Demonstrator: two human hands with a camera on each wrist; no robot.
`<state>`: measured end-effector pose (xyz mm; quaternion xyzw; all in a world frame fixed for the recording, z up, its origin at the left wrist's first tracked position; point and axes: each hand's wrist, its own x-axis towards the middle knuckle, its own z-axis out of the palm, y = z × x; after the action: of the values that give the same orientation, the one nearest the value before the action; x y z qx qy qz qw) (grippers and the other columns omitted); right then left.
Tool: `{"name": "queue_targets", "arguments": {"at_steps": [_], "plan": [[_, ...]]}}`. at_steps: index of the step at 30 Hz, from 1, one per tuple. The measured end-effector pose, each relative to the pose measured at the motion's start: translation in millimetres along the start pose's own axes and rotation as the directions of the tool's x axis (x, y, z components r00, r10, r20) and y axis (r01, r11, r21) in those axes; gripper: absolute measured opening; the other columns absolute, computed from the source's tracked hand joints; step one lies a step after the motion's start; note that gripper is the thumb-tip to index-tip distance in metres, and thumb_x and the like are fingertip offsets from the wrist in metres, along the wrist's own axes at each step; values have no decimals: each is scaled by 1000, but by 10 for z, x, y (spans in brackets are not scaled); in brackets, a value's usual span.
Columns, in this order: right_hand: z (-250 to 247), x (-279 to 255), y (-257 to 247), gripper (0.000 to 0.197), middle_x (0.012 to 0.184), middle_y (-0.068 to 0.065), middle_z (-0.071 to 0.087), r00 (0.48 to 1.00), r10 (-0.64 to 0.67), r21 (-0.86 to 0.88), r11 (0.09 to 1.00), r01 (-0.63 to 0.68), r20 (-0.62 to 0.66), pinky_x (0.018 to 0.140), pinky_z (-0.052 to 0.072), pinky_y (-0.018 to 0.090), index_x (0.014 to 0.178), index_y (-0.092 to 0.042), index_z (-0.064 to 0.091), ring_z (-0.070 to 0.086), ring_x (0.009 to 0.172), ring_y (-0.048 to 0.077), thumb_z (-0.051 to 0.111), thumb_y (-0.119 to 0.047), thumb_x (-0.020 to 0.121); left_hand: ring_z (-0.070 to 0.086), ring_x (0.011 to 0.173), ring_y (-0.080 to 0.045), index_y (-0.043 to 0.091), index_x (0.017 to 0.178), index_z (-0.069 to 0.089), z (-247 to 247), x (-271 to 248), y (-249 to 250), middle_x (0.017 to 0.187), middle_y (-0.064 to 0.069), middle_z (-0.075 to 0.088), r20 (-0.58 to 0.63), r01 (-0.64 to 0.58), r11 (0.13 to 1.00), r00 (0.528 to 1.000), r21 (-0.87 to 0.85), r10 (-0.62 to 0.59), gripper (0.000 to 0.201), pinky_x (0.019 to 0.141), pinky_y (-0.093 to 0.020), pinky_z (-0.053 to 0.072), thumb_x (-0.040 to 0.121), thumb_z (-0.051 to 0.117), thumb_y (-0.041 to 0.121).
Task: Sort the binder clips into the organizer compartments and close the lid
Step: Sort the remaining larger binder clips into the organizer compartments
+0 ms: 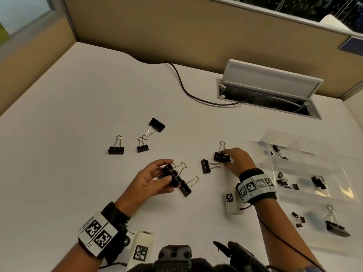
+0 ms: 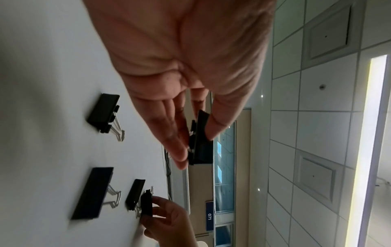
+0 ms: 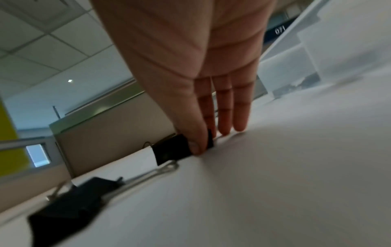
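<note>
Several black binder clips with silver handles lie on the white desk (image 1: 78, 114). My left hand (image 1: 167, 170) is raised a little above the desk and pinches a large clip (image 1: 171, 175) between thumb and fingers, also visible as the held clip (image 2: 200, 138) in the left wrist view. My right hand (image 1: 227, 158) pinches a medium clip (image 1: 221, 157) that stands on the desk, thumb on its black body (image 3: 175, 150). A clear organizer (image 1: 275, 161) lies open at the right, with clips (image 1: 284, 181) in its compartments.
Loose clips lie at the far left (image 1: 115, 149), beside it (image 1: 142, 147), further back (image 1: 157, 124), between my hands (image 1: 206, 166) and under my left hand (image 1: 186, 187). A black cable (image 1: 182, 85) runs to an open desk hatch (image 1: 269, 95). Partition walls stand behind.
</note>
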<state>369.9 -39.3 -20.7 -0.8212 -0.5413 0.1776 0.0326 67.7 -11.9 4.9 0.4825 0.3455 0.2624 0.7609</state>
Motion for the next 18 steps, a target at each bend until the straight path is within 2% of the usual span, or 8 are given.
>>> {"name": "queue_targets", "arguments": {"at_steps": [4,6,8,9,11,14,16,18], "plan": [[-18,-102,27,33,110,16,66,996,8,69,998,-2,-90,88,45,33,116,-11,63,61,99,31,63,-10,82,72,88,-24,15,114,54,17,14,-8,102,-5,74,-26,-32,999,999,-27,32,30,70,-25,57,87,54,1],[-114,-218,-75,35,105,12,69,975,-27,216,974,76,-219,81,49,26,113,-11,64,65,88,24,69,-9,78,72,87,-20,13,108,54,32,29,-17,99,-1,75,-34,-62,998,998,-25,61,26,71,-24,57,86,53,-2],[-239,-421,-305,37,96,3,70,942,-77,434,873,222,-328,72,52,14,110,-14,65,66,79,13,74,-8,75,72,89,-19,12,103,52,44,38,-30,100,1,75,-34,-84,996,996,-22,84,25,73,-25,57,86,53,-5],[-288,-546,-449,36,92,-2,70,927,-123,521,797,304,-354,70,53,12,107,-17,66,66,77,9,75,-8,73,71,91,-19,13,104,52,55,41,-32,102,1,74,-32,-94,996,995,-13,93,27,75,-25,57,85,53,-6],[-309,-768,-709,33,90,-8,70,900,-246,580,696,423,-361,70,56,17,102,-21,67,67,79,7,78,-13,72,71,93,-19,17,111,51,85,52,-30,105,1,73,-18,-101,995,995,17,102,36,76,-25,56,85,53,-8],[-144,-918,-925,26,92,-1,72,846,-414,492,689,532,-336,68,57,25,101,-19,70,64,82,8,74,-21,75,70,97,-15,23,124,48,130,69,-30,108,5,72,10,-115,989,993,89,115,51,74,-20,55,86,54,-10],[-25,-927,-955,26,93,1,71,835,-445,472,689,550,-324,68,57,27,103,-18,70,63,84,9,71,-23,78,68,101,-16,21,126,50,141,77,-37,113,5,68,11,-135,982,991,130,134,54,76,-20,55,84,54,-13],[26,-948,-945,26,95,4,69,845,-419,517,668,534,-332,69,57,26,105,-17,70,62,85,10,69,-22,80,68,102,-16,19,122,55,141,75,-40,115,2,68,8,-147,980,989,134,148,51,78,-21,55,84,53,-15]]}}
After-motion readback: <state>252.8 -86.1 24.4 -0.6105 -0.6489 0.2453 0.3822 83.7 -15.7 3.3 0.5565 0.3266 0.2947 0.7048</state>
